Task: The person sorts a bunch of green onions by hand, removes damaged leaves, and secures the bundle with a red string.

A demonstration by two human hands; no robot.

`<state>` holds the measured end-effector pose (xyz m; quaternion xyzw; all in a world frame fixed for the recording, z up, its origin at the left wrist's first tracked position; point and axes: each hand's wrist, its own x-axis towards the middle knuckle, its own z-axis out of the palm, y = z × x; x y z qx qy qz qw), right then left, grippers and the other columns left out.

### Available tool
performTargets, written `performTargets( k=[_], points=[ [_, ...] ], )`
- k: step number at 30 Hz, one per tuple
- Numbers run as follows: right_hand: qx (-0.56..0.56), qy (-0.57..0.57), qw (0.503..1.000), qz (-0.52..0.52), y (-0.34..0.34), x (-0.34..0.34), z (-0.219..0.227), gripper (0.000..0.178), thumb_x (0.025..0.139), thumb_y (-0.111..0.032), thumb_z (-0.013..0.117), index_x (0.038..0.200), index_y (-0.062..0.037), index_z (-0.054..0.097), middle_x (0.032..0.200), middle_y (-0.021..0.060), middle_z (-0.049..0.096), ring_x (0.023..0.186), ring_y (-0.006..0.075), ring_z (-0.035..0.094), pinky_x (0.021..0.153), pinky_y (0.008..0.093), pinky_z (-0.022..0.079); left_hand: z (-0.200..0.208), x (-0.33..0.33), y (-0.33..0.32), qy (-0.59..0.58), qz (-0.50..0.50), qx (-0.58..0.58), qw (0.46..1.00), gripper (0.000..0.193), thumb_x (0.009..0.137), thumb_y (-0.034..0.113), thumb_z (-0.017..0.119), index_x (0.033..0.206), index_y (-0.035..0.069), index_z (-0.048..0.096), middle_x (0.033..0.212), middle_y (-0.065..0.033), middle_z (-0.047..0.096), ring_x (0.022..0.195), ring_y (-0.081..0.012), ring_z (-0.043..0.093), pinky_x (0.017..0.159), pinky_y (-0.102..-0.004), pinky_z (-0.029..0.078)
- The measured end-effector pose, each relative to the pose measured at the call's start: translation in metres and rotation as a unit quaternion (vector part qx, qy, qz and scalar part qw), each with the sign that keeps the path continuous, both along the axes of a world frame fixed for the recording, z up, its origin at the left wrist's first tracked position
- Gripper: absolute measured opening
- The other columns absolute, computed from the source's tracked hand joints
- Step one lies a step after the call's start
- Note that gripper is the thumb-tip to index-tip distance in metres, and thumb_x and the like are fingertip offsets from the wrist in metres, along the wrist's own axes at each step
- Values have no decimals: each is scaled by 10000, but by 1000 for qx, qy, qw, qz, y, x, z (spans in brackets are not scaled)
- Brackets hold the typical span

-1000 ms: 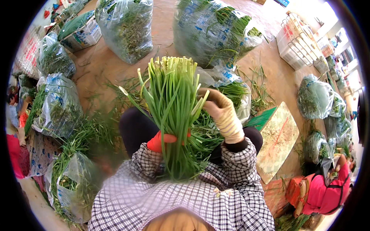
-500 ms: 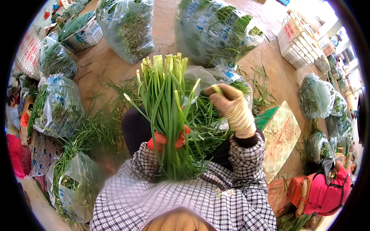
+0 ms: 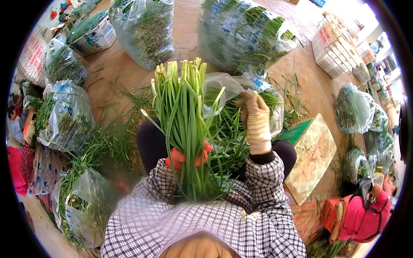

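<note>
My left hand (image 3: pixel 189 157), in a red-orange glove, is wrapped round a thick bunch of green stalks (image 3: pixel 183 112) that look like garlic chives. Their pale cut ends point up and away from me, while the leaves hang down against my checked shirt. A few stalks stick out to either side of the bunch. To the right of it, my right hand (image 3: pixel 255 114) is raised, in a cream striped glove with darkened fingers. Those fingers are drawn together; what they pinch, if anything, I cannot make out. Below this hand lie loose greens (image 3: pixel 230 124) in an opened clear plastic bag (image 3: pixel 277 114).
A worn board (image 3: pixel 312 159) leans to my right. Full plastic bags (image 3: pixel 148 36) of greens stand ahead, with another large bag (image 3: pixel 236 41) beside them. Loose greens (image 3: pixel 107 144) cover the floor at left. White crates (image 3: pixel 329 47) stand far right; a person in pink (image 3: pixel 363 217) sits near right.
My right hand has turned more upright and moved slightly toward me. The pale green piece that showed at its fingers is no longer clearly visible. My left hand keeps the bunch almost still.
</note>
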<state>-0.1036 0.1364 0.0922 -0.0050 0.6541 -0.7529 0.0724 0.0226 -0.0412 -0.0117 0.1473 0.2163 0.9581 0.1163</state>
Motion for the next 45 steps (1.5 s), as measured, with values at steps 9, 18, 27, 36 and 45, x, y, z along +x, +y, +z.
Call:
performTargets(
  k=[9, 18, 27, 36, 45],
  points=[
    [-205, 86, 974, -35, -24, -18, 8, 187, 885, -202, 650, 1019, -72, 649, 817, 55, 663, 678, 163, 610, 652, 315, 529, -13, 1, 0, -27, -18, 43, 999, 654, 704, 287, 700, 1267, 15, 510, 1119, -167, 603, 657, -150, 519, 636, -296, 424],
    [-116, 144, 977, -106, 73, -60, 42, 180, 949, -188, 523, 1042, -67, 619, 767, 5, 589, 635, 110, 536, 579, 228, 465, -10, -7, -1, 28, -93, 118, 988, 1045, 719, 176, 712, 1506, 256, 28, 1225, -121, 589, 605, -126, 487, 621, -292, 398],
    [81, -5, 996, 34, -2, -16, -43, 147, 858, -182, 644, 885, -38, 663, 771, -9, 632, 670, 68, 517, 617, 214, 421, 0, -4, 3, 22, -109, 108, 988, 1083, 723, 208, 732, 1502, 324, -11, 1222, -132, 590, 545, -116, 454, 567, -284, 378],
    [606, -45, 782, 139, 28, -78, -158, 367, 862, -375, 595, 948, -27, 677, 895, 199, 664, 843, 371, 622, 760, 418, 495, 0, 5, -5, 20, -71, 120, 990, 1076, 728, 155, 720, 1509, 254, -14, 1307, -237, 514, 684, -164, 560, 611, -289, 412],
    [658, -117, 663, 337, 10, -69, -170, 508, 791, -479, 645, 1054, -47, 691, 1069, 150, 673, 1009, 291, 639, 872, 373, 498, 12, 5, -37, 109, -49, 68, 990, 1001, 803, 236, 685, 1508, 199, -24, 1120, -256, 592, 548, -208, 549, 472, -298, 421]
  ],
)
